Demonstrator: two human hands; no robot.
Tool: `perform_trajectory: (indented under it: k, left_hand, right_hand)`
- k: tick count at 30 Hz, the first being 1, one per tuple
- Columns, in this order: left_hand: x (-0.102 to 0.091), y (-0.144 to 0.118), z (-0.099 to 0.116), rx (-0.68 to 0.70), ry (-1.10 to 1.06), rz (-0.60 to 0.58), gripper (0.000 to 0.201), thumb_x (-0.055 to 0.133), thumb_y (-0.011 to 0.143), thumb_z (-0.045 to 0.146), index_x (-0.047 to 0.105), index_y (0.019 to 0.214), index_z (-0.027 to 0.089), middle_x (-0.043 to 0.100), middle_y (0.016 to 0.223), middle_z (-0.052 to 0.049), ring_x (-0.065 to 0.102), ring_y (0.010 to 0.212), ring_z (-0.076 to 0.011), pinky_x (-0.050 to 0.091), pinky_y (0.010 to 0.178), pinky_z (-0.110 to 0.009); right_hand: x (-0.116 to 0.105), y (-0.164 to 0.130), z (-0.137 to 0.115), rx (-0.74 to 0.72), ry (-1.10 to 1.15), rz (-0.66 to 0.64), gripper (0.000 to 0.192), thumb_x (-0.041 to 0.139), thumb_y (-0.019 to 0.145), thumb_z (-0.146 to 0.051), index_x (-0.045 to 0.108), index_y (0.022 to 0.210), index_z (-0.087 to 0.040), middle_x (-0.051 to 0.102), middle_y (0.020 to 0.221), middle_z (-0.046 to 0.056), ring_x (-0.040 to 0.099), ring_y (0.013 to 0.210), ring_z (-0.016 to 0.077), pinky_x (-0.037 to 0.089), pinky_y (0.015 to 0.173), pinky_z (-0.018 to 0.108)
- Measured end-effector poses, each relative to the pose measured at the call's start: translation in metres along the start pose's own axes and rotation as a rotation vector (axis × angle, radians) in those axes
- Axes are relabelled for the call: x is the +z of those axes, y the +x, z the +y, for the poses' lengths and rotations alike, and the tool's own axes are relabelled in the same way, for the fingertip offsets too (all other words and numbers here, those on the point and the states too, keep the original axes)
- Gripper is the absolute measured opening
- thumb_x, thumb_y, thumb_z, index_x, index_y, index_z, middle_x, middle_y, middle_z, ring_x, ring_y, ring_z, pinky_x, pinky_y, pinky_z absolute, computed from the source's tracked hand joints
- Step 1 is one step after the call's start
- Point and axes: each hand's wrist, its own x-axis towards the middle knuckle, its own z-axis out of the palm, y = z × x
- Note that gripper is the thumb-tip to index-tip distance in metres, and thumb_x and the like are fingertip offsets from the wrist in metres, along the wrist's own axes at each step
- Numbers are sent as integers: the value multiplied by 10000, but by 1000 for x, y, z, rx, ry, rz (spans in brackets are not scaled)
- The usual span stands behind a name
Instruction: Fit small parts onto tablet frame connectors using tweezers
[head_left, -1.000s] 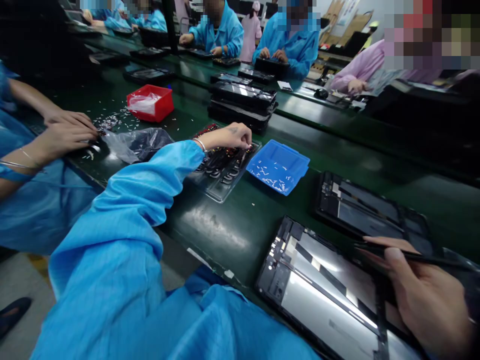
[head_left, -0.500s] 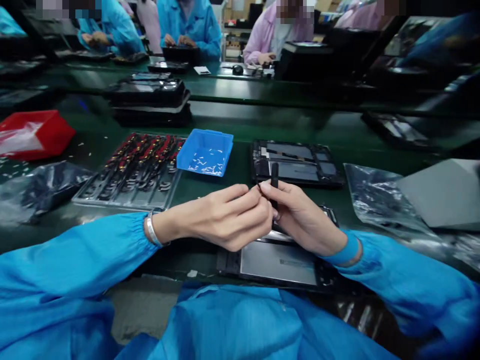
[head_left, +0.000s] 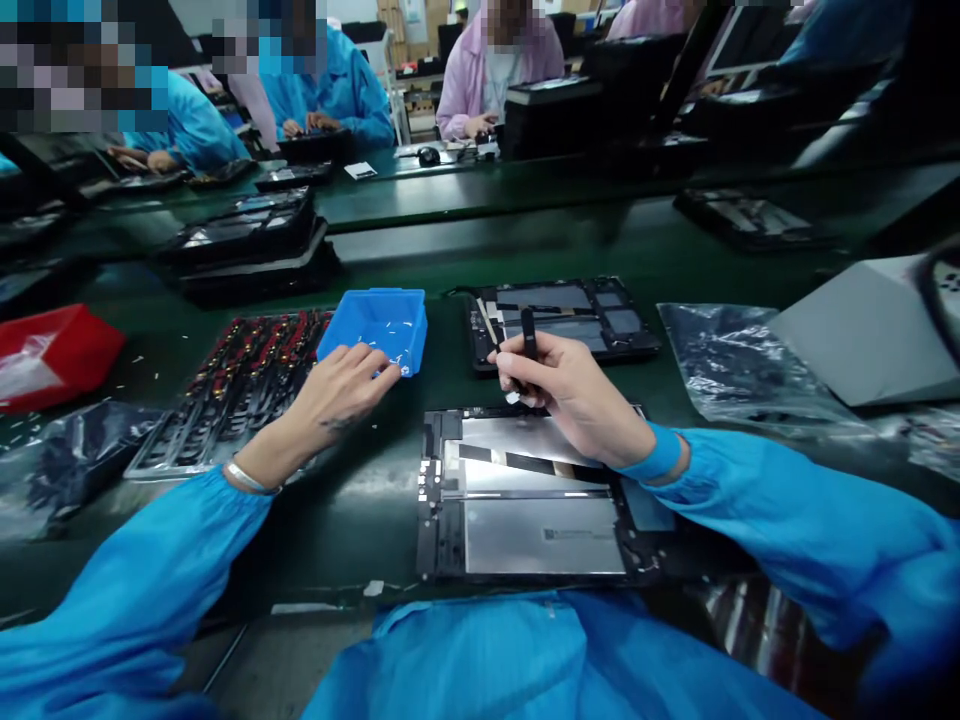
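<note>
My left hand (head_left: 341,395) is over the near left corner of a blue bin (head_left: 373,305), its fingers bent and drawn together, with the thumb hidden. What its fingertips hold, if anything, does not show. Small white strips (head_left: 401,335) lie in that bin. My right hand (head_left: 566,385) grips a slim black tool (head_left: 529,335) that points upward, and a small part with a white tab (head_left: 512,397) shows under its fingers. Beneath the right hand lies an opened tablet (head_left: 544,535) with silver panels and black strips. A second opened tablet (head_left: 570,325) is just behind it.
Left of the bin stands a clear tray (head_left: 161,455) of red-and-black small parts. Farther left are a red bin (head_left: 64,350) and a plastic bag (head_left: 82,455). A clear bag (head_left: 727,360) and a grey box (head_left: 847,325) are at right. People work across the bench.
My left hand has parted from the right and moved left to the blue bin. The right hand still holds the black tool. The view has shifted, and the near tablet is less covered.
</note>
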Motion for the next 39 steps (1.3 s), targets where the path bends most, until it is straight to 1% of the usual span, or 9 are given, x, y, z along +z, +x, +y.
perform_trajectory:
  k: [4, 8, 11, 14, 17, 25, 29, 35, 39]
  left_hand:
    - [15, 9, 0, 80, 31, 38, 309, 410, 949, 48, 683, 969, 191, 675, 862, -98, 573, 778, -242, 426, 643, -353]
    - [11, 19, 4, 63, 8, 62, 207, 468, 1004, 164, 672, 977, 189, 695, 887, -87, 584, 780, -231, 433, 645, -341]
    - [-7, 26, 16, 38, -44, 267, 162, 509, 1030, 253, 649, 1045, 173, 713, 979, -87, 609, 820, -211, 471, 686, -330]
    - [-28, 37, 34, 92, -106, 512, 104, 532, 1010, 182, 626, 1050, 163, 696, 932, -69, 597, 795, -181, 481, 685, -304]
    - [-41, 50, 49, 116, -130, 597, 62, 567, 986, 157, 623, 1002, 135, 668, 867, -58, 568, 748, -172, 471, 658, -293]
    - [-58, 50, 62, -4, -214, 386, 184, 477, 1040, 194, 602, 920, 136, 624, 849, -45, 549, 733, -171, 450, 627, -281]
    - [-67, 49, 67, 18, -156, 325, 198, 469, 1010, 128, 571, 841, 149, 587, 789, -38, 535, 695, -181, 424, 591, -292]
    - [-62, 54, 50, 4, -137, 330, 202, 471, 986, 145, 576, 816, 169, 570, 765, -30, 528, 692, -175, 384, 581, -287]
    - [-51, 50, 8, -250, -45, 74, 187, 452, 990, 159, 608, 886, 155, 608, 840, -66, 568, 764, -202, 364, 601, -298]
  right_hand:
    - [0, 1, -1, -27, -26, 12, 272, 781, 814, -407, 655, 810, -166, 608, 701, -12, 478, 597, 73, 308, 500, 221]
    - [0, 0, -3, -28, -46, 29, 244, 771, 818, -385, 681, 859, -162, 626, 693, -7, 499, 611, 81, 308, 501, 215]
    - [1, -2, -2, -45, -75, 35, 206, 760, 826, -352, 695, 878, -163, 645, 687, -8, 512, 610, 82, 331, 509, 212]
    - [2, -4, 2, -142, -149, 38, 170, 741, 842, -325, 704, 860, -160, 659, 670, -10, 532, 608, 84, 386, 548, 219]
    - [3, -6, 4, -266, -259, 26, 125, 725, 854, -280, 713, 870, -156, 675, 676, -11, 577, 628, 94, 428, 594, 229]
    - [2, -12, 4, -533, -714, 48, 107, 640, 904, -211, 709, 849, -151, 616, 701, -26, 529, 648, 88, 402, 611, 220]
    - [2, -14, 5, -594, -777, 10, 99, 618, 897, -151, 717, 894, -156, 578, 684, -46, 503, 631, 70, 380, 599, 201]
    - [2, -9, 5, -416, -633, 17, 164, 644, 911, -264, 682, 802, -147, 619, 666, -23, 555, 640, 96, 408, 613, 236]
    - [0, -3, 5, -275, -405, 19, 149, 695, 885, -294, 698, 847, -149, 683, 685, -4, 611, 665, 113, 462, 667, 257]
